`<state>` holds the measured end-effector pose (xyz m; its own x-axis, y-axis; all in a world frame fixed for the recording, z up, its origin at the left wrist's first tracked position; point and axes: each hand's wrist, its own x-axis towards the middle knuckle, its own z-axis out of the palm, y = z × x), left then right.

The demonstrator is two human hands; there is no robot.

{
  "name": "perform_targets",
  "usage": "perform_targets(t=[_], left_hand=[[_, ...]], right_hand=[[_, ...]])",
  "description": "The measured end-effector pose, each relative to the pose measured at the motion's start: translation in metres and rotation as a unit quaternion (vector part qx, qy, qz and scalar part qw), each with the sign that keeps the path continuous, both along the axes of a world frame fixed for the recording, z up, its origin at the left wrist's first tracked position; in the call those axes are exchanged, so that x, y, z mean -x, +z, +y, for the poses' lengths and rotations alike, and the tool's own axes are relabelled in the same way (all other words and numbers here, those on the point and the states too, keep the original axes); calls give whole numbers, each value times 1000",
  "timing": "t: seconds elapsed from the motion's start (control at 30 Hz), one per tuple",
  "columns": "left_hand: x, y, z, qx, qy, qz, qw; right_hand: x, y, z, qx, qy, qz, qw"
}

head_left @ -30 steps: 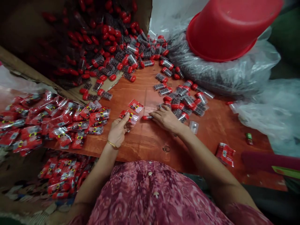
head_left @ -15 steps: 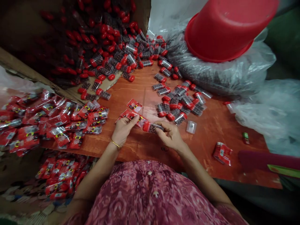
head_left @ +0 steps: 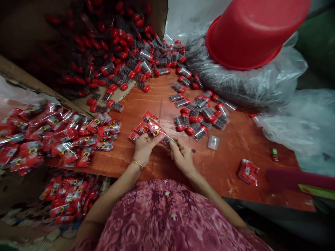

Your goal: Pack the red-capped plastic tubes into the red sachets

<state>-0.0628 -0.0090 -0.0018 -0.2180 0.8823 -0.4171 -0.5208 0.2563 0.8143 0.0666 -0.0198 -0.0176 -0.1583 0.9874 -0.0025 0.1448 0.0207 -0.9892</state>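
Observation:
Near the table's front edge, my left hand (head_left: 145, 148) pinches a red printed packet (head_left: 156, 129) between thumb and fingers. My right hand (head_left: 181, 153) is closed on the clear end of a small container (head_left: 166, 141) with dark contents. The container's other end meets the packet and is covered by it, so whether it is fully inside cannot be made out. Several flat red packets (head_left: 140, 128) lie on the table just beyond my left hand. A loose pile of red-capped containers (head_left: 201, 111) lies beyond my right hand.
A cardboard box (head_left: 34, 78) at the back left spills many red-capped containers. Filled red packets (head_left: 65, 134) are heaped at the left, more below the table. A red tub (head_left: 246, 38) stands on a plastic bag (head_left: 248, 85). Loose red packets (head_left: 248, 172) lie at the right.
My right hand has moved left, bringing the container against the packet; its red cap is now hidden. My left hand has shifted slightly right, and the held packet is raised and tilted.

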Motion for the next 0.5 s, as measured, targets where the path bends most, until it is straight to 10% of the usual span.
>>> perform_targets(t=[0.5], left_hand=[[-4,4,3,10,-44,-45,998]], right_hand=[[13,0,11,113,18,148,982]])
